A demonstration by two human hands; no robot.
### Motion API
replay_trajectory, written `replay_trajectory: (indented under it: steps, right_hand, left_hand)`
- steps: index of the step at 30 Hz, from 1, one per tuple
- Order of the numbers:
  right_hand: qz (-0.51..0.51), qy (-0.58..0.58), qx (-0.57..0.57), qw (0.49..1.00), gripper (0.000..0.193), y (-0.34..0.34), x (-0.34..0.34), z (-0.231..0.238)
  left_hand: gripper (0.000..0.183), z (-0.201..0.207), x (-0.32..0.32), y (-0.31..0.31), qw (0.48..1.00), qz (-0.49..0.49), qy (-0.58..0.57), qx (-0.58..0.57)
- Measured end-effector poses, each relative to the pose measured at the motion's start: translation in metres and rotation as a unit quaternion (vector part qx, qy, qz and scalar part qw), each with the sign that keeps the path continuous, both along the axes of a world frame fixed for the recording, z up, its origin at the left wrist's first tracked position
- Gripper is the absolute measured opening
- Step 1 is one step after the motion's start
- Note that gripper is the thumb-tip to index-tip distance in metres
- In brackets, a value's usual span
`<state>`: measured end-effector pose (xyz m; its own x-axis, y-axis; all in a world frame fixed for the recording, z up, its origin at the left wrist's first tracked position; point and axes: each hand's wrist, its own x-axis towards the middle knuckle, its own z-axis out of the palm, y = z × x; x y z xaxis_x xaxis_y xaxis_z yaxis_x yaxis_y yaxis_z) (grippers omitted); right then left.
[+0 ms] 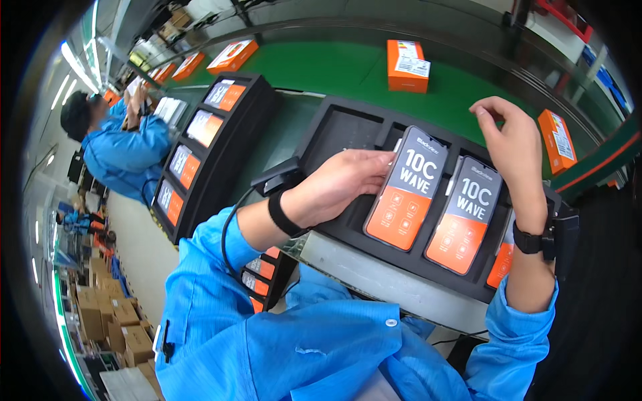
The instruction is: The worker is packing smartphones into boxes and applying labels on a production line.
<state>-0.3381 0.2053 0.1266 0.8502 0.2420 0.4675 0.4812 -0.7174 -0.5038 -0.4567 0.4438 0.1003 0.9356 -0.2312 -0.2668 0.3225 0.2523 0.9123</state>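
On the grey counter (381,267), a black tray (340,134) carries 3 grey-and-orange phones (466,217). The left hand (344,179) touches the leftmost phone's (396,200) edge; I cannot tell whether its fingers clamp it. The right hand (511,134), fingers curled, hovers above the far rim. Leftward, another tray (231,150) displays 4 phones; beyond, orange boxes (406,81) dot a green belt (461,103).

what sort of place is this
Probably a phone packing or assembly line in a factory: flat grey-and-orange phones lie in a black compartmented tray, orange rectangular boxes with white labels sit on a long green surface, and a co-worker in a blue jacket stands nearby.
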Motion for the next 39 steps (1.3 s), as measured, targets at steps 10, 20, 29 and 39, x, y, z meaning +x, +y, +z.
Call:
replay_trajectory:
  steps: [10,20,29,39]
  right_hand:
    - [0.05,-0.021,-0.048,0.997,0.014,0.011,-0.009,-0.015]
    - [0.165,-0.029,-0.227,0.959,0.031,0.034,-0.036,-0.027]
    - [0.16,0.02,-0.242,0.957,0.045,0.04,-0.057,-0.013]
    - [0.194,0.044,-0.233,0.952,0.054,0.05,-0.044,-0.025]
  left_hand:
    - [0.037,-0.027,-0.002,0.008,0.991,-0.027,-0.042,0.123]
    - [0.034,-0.016,-0.011,0.015,0.949,0.217,-0.188,0.127]
    - [0.033,-0.024,-0.002,0.013,0.987,0.057,-0.147,0.036]
    - [0.034,-0.026,-0.011,0.024,0.983,0.089,-0.162,0.011]
